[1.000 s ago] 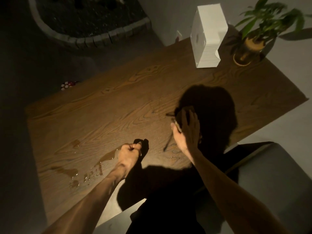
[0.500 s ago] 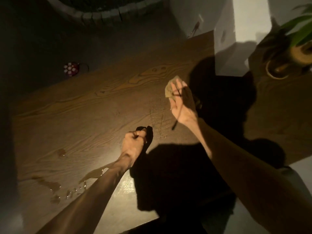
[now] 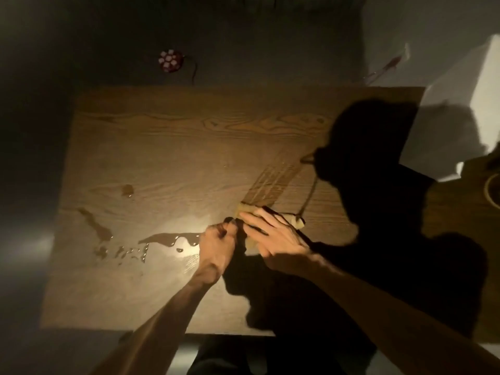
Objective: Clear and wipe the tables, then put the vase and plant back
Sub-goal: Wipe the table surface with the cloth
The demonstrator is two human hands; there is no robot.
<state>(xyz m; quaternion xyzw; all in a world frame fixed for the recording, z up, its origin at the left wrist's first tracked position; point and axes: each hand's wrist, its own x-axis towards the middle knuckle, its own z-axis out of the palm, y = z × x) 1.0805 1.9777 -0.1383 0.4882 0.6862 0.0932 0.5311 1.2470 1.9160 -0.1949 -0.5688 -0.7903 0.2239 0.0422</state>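
A dark wooden table (image 3: 167, 147) fills the view under dim light. My right hand (image 3: 273, 234) lies flat, fingers spread, pressing a yellowish cloth (image 3: 296, 221) onto the wood near the middle. A wet streak (image 3: 270, 182) runs from the cloth toward the far right. My left hand (image 3: 216, 247) is a closed fist resting on the table just left of the cloth, touching it; I cannot tell if it holds anything. Spilled liquid (image 3: 167, 238) spreads in puddles left of my left hand. The rim of the plant pot (image 3: 491, 189) shows at the right edge.
A white box-shaped thing (image 3: 476, 109) stands at the table's far right. A small red-and-white object (image 3: 170, 61) with a cord lies on the dark floor beyond the table. My shadow darkens the table's right half. Another small puddle (image 3: 127, 189) sits further left.
My right hand has dragged the cloth back toward me, from the far middle down next to my left fist, leaving a wet streak. My head has tilted down and left.
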